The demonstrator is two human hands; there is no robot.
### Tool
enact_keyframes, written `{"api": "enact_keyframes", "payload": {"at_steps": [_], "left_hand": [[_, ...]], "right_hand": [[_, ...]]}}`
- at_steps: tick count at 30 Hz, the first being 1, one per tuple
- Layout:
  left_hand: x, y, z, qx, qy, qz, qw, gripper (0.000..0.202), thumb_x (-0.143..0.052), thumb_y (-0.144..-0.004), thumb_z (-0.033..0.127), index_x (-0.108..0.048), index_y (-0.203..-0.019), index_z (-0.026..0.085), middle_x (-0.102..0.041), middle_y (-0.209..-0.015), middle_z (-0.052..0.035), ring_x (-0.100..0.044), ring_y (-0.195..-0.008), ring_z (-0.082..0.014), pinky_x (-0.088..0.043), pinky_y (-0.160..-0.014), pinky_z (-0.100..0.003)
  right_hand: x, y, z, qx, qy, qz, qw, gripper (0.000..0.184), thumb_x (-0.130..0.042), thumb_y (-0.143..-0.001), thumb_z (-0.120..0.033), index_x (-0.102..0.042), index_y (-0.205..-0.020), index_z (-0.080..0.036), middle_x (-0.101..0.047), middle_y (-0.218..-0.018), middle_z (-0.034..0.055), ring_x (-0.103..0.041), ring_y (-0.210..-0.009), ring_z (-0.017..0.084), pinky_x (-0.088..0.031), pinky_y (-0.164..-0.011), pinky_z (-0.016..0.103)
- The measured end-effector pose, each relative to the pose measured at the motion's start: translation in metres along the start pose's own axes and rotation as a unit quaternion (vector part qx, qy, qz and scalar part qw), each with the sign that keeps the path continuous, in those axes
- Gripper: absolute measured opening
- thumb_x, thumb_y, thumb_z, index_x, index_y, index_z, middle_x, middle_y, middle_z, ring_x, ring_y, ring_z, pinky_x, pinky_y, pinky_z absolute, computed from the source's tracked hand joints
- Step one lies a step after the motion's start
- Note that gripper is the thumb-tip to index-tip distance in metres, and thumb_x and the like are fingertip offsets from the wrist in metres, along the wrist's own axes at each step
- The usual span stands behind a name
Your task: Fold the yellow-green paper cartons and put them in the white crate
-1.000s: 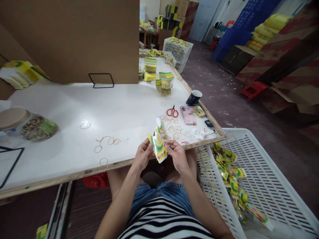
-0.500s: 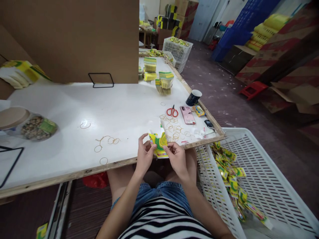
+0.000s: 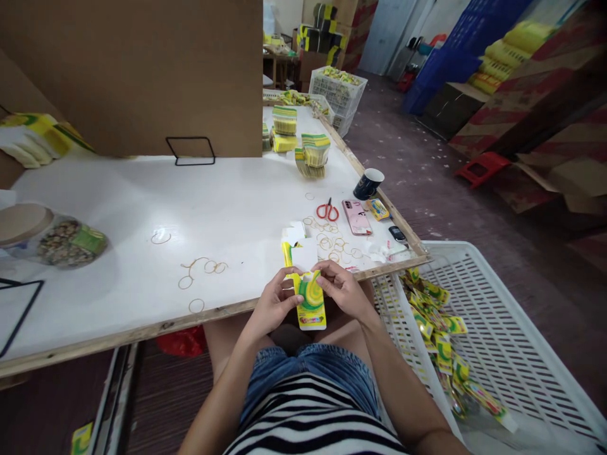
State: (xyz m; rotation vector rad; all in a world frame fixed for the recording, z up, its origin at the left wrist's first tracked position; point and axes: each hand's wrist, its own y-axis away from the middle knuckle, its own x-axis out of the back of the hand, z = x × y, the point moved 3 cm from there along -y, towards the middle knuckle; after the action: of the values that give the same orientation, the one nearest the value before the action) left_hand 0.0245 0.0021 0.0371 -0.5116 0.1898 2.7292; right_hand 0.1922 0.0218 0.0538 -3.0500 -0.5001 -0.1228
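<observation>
fingers (image 3: 290, 273) of both hands are closed on a small yellow-and-green carton (image 3: 308, 297), which is held upright just off the near edge of the white table (image 3: 142, 208), above the lap. the left hand (image 3: 275, 303) is pinched on the carton's left side, the right hand (image 3: 344, 291) on its right, and the white top flaps are seen standing open above the thumbs.

the grip is taken only at the carton's edges, so it is judged that the thin card could be creased or the body crushed if too much pressure were applied. a flap could be bent the wrong way or torn if it were forced. since the carton is held over the gap between table and lap, it could be dropped to the floor should either pinch be loosened.

loose rubber bands (image 3: 332, 243) are scattered on the table just beyond the carton, with red scissors (image 3: 327, 210), a phone (image 3: 356, 217) and a dark cup (image 3: 368, 184) further back towards the table's right edge. bundled stacks of cartons (image 3: 313, 153) are set at the table's far right. a white crate (image 3: 497, 328) holding more flat cartons is placed beside the table's near right corner. a jar (image 3: 47, 237) is lying at the table's left. nothing is seen between the hands and the table.
</observation>
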Motion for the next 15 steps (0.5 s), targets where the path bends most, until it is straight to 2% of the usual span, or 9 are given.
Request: {"api": "enact_keyframes", "payload": {"at_steps": [2, 5, 7, 10, 11, 12, 15], "left_hand": [[-0.0004, 0.0006, -0.002, 0.006, 0.013, -0.006, 1.0, 0.058, -0.076, -0.075, 0.03, -0.044, -0.124, 0.024, -0.07, -0.098, -0.0063, -0.07, -0.084, -0.0198, -0.055, -0.073, -0.028], [-0.0008, -0.0006, -0.0044, 0.017, 0.028, -0.017, 0.999, 0.089, -0.077, -0.074, 0.03, -0.022, -0.144, 0.029, -0.07, -0.102, -0.0072, -0.07, -0.084, -0.0202, -0.055, -0.076, -0.032], [-0.0006, -0.0025, -0.0054, 0.024, 0.025, -0.02, 0.999, 0.085, -0.077, -0.074, 0.03, -0.026, -0.143, 0.026, -0.07, -0.104, -0.0085, -0.07, -0.086, -0.0208, -0.055, -0.079, -0.033], [0.0002, -0.0056, -0.0048, 0.02, -0.003, 0.003, 1.0, 0.062, -0.075, -0.075, 0.03, -0.045, -0.129, 0.021, -0.07, -0.106, -0.0098, -0.07, -0.087, -0.0208, -0.056, -0.077, -0.031], [0.0002, -0.0064, -0.0044, 0.017, -0.019, 0.014, 1.0, 0.058, -0.075, -0.075, 0.03, -0.047, -0.126, 0.021, -0.07, -0.107, -0.0097, -0.07, -0.086, -0.0204, -0.056, -0.075, -0.03], [0.0, -0.0069, -0.0039, 0.014, -0.038, 0.025, 0.999, 0.055, -0.074, -0.076, 0.03, -0.049, -0.124, 0.021, -0.069, -0.109, -0.0093, -0.07, -0.084, -0.0197, -0.056, -0.073, -0.029], [-0.0019, -0.0073, -0.0034, 0.007, -0.094, 0.051, 0.994, 0.05, -0.07, -0.079, 0.03, -0.05, -0.124, 0.022, -0.068, -0.113, -0.0086, -0.069, -0.078, -0.0175, -0.055, -0.066, -0.026]], "right_hand": [[0.0025, -0.0003, -0.0001, 0.003, 0.026, 0.008, 1.0, 0.023, -0.056, -0.088, -0.043, -0.06, -0.091, -0.021, -0.062, -0.084, 0.0021, -0.059, -0.076, 0.017, -0.049, -0.068, 0.029], [0.0022, -0.0006, 0.0005, 0.025, 0.055, 0.027, 0.998, 0.024, -0.054, -0.09, -0.043, -0.062, -0.084, -0.021, -0.064, -0.083, 0.0031, -0.059, -0.079, 0.018, -0.049, -0.073, 0.03], [0.0021, -0.0008, 0.0015, 0.029, 0.044, 0.062, 0.997, 0.023, -0.056, -0.089, -0.043, -0.062, -0.087, -0.021, -0.064, -0.086, 0.0035, -0.06, -0.081, 0.018, -0.049, -0.075, 0.03], [0.0077, 0.0002, 0.0015, 0.025, 0.016, 0.166, 0.986, 0.026, -0.058, -0.087, -0.046, -0.055, -0.097, -0.023, -0.063, -0.089, 0.004, -0.061, -0.081, 0.018, -0.05, -0.071, 0.029], [0.0097, 0.0007, 0.0013, 0.02, 0.011, 0.181, 0.983, 0.028, -0.057, -0.087, -0.047, -0.054, -0.1, -0.023, -0.063, -0.088, 0.0036, -0.061, -0.079, 0.018, -0.049, -0.07, 0.029], [0.0107, 0.001, 0.0014, 0.011, 0.007, 0.171, 0.985, 0.029, -0.056, -0.088, -0.048, -0.054, -0.102, -0.023, -0.063, -0.084, 0.0027, -0.06, -0.076, 0.017, -0.049, -0.069, 0.029], [0.0088, 0.0015, 0.0045, -0.042, 0.005, 0.054, 0.998, 0.035, -0.057, -0.086, -0.046, -0.054, -0.112, -0.022, -0.057, -0.068, -0.0032, -0.055, -0.063, 0.014, -0.044, -0.062, 0.027]]}}
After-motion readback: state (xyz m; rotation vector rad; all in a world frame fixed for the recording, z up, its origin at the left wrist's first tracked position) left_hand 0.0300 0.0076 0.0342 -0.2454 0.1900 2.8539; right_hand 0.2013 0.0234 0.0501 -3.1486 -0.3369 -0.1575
